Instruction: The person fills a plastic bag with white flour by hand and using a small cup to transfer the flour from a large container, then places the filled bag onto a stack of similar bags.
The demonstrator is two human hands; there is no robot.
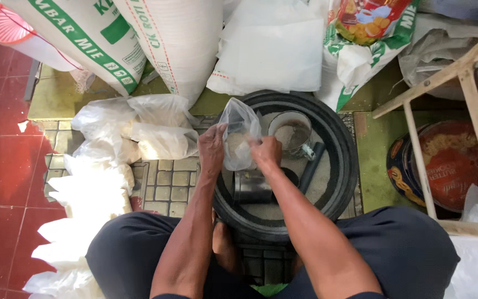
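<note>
Both my hands hold a small clear plastic bag (239,133) with pale grain in its lower part, above a black round basin (343,166). My left hand (211,148) grips the bag's left side, my right hand (265,150) grips its right side. The bag's top stands open and upright. Inside the basin lie pale grain, a round metal scoop-cup (291,133), a dark handle (311,166) and a grey metal piece (253,185) under my wrists.
Filled clear bags (139,130) lie in a pile to the left on the tiled floor. Big white sacks (139,39) lean at the back. At right, a round tin (443,166) sits under a pale wooden frame (466,94). My knees flank the basin.
</note>
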